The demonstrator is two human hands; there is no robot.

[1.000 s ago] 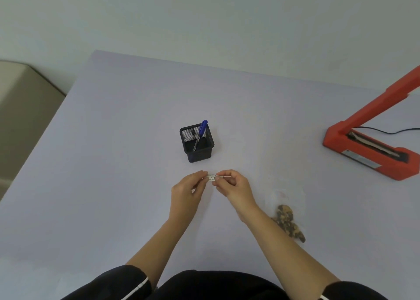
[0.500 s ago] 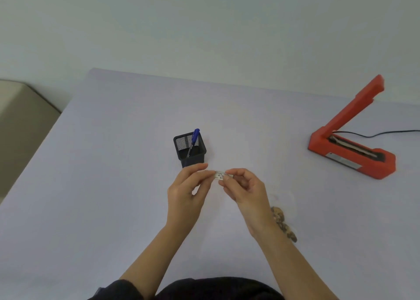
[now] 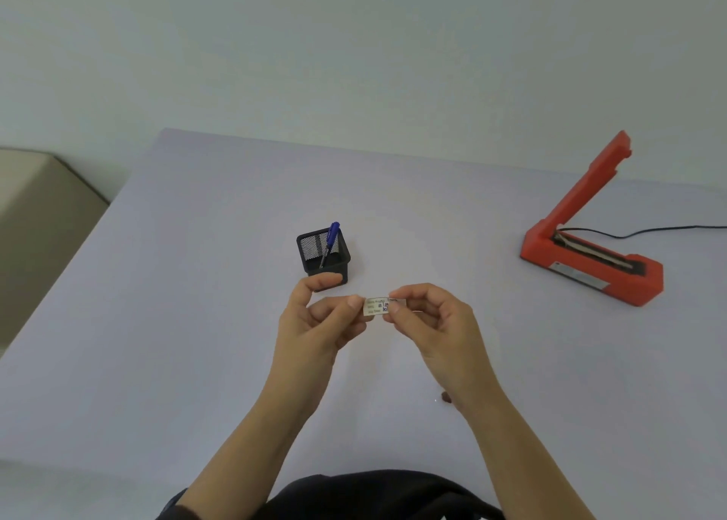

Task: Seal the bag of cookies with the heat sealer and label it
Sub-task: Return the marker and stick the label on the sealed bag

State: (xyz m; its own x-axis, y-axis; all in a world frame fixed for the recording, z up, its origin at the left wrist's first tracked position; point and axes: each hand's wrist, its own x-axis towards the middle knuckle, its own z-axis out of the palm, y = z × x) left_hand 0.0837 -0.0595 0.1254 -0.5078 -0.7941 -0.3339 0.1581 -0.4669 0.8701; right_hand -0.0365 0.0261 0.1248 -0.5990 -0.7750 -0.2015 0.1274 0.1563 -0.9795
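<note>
Label print (partly finger-covered) too small to read.

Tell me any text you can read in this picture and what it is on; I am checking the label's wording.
Label, held between the left hand and right hand: printed lines and blue marks, too small and blurred to read.
Silver plate on the heat sealer: too blurred to tell whether it bears text.
Pen and pen holder: no text visible.

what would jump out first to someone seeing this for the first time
At centre, the left hand and right hand pinch a small printed label between them above the table. To the right sits a red heat sealer with its arm raised. Behind the hands stands a black mesh pen cup holding a blue pen.
</note>
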